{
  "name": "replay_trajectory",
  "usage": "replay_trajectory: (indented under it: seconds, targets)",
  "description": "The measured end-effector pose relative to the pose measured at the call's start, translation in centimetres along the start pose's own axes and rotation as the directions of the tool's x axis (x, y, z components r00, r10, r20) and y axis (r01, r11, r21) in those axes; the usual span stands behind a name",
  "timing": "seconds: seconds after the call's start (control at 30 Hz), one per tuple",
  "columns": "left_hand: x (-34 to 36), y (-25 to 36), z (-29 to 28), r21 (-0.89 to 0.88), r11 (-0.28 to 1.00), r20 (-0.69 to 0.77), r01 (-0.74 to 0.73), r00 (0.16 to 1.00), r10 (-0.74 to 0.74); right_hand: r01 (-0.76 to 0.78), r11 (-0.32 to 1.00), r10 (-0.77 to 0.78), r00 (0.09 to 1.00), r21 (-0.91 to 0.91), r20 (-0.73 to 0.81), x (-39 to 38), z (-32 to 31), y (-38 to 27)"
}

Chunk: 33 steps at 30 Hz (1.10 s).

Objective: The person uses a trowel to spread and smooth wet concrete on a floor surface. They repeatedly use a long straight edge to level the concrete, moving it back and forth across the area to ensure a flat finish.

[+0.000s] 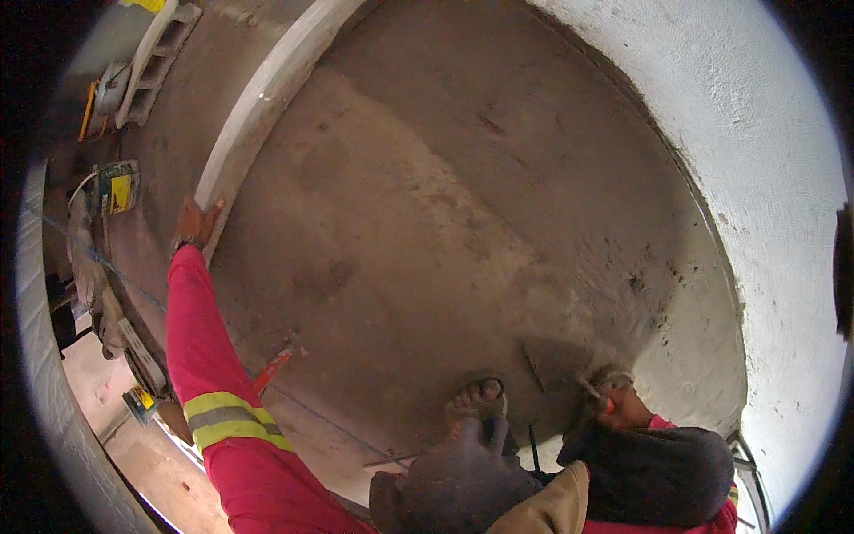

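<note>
My left arm extends forward and to the left, elbow nearly straight. My left hand (197, 221) is planted on the near part of the long pale ledge (253, 93), thumb angled toward the floor (400, 240); I cannot tell whether the fingers clamp it. My right arm is held low beside my bent knee (654, 472). My right hand (630, 408) is near the floor, fingers curled around a blurred hand tool (608, 405) with an orange part.

No text readable — the yellow label (120, 193) on the bucket (132, 169) blurs.
</note>
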<state>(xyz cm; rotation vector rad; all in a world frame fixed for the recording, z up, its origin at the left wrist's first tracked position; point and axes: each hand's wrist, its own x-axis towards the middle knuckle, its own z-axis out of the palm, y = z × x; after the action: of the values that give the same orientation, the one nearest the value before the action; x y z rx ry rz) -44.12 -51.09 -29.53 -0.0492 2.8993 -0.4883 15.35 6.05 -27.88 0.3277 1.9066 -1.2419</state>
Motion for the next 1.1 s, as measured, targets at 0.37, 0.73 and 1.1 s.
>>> replay_trajectory:
  seconds: [0.37,0.73,1.1]
  targets:
    - [-0.3,-2.3,1.9,0.014,0.978,0.08,-0.208,0.975,0.206,-0.067,0.996,0.069,0.997,-0.056,0.031,-0.6,1.2,3.4]
    - [-5.6,1.2,-0.6,0.073,0.981,0.22,-0.181,0.962,0.161,0.045,0.999,-0.044,0.996,0.007,-0.079,-1.3,1.4,2.3]
    - [-8.6,4.9,0.2,-0.025,0.975,0.325,-0.222,0.92,0.218,-0.1,0.995,0.1,0.995,0.023,0.002,-2.1,0.3,1.7]
